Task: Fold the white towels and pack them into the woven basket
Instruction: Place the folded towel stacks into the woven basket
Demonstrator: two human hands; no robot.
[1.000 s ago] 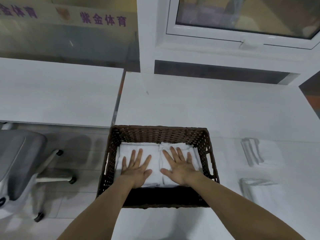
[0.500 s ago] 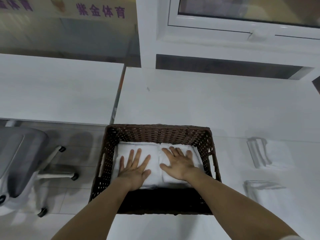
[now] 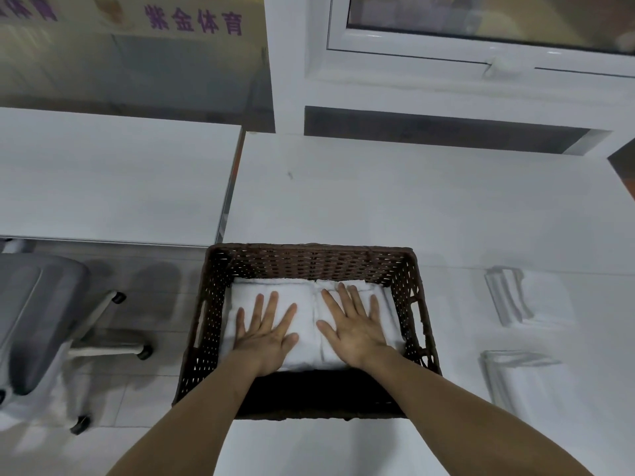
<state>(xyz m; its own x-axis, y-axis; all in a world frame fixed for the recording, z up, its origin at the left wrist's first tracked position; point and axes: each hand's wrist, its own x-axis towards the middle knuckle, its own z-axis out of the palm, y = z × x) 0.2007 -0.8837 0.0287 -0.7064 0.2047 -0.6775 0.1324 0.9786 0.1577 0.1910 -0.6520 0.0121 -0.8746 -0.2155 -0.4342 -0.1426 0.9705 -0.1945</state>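
We judge packing step in hand: we press folded towels down inside woven basket point(image 3: 309, 261), which sits at near edge of white table point(image 3: 412, 201).

Left hand point(image 3: 264, 333) lies flat, fingers spread, on left towel stack point(image 3: 295, 297). Right hand point(image 3: 355, 326) flat, fingers spread, on right towel stack point(image 3: 393, 304). Neither hand grips or pinches anything.

Two more folded towels wait on table right of basket: far one point(image 3: 529, 297), near one point(image 3: 525, 379).

Next move, we reckon: lift hands clear, reach right, take one folded towel, lay it on stacks without disturbing folds.
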